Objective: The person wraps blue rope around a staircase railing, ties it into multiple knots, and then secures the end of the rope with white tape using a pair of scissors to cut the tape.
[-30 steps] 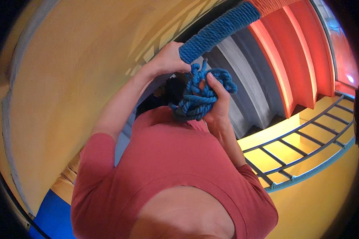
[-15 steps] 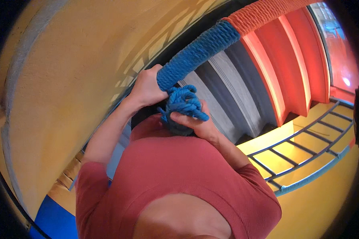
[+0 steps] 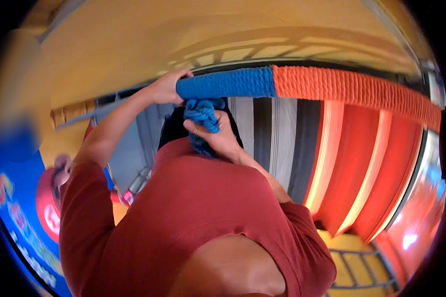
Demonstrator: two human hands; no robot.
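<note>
Rope-wrapped rail [image 3: 302, 84]: blue section at its left end, orange section to right. Left hand [image 3: 164, 88] grips rail's blue end. Right hand [image 3: 218, 139] just below rail, closed around bundle of blue rope [image 3: 201, 115], bundle touching rail's underside. Red and grey stairs [image 3: 332, 163] beneath rail.

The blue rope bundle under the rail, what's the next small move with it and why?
Probably pass the rope bundle up and over the rail for another turn. The blue wrapping ends at the left hand, which pins it there, while the right hand holds the loose bundle just beneath.
</note>
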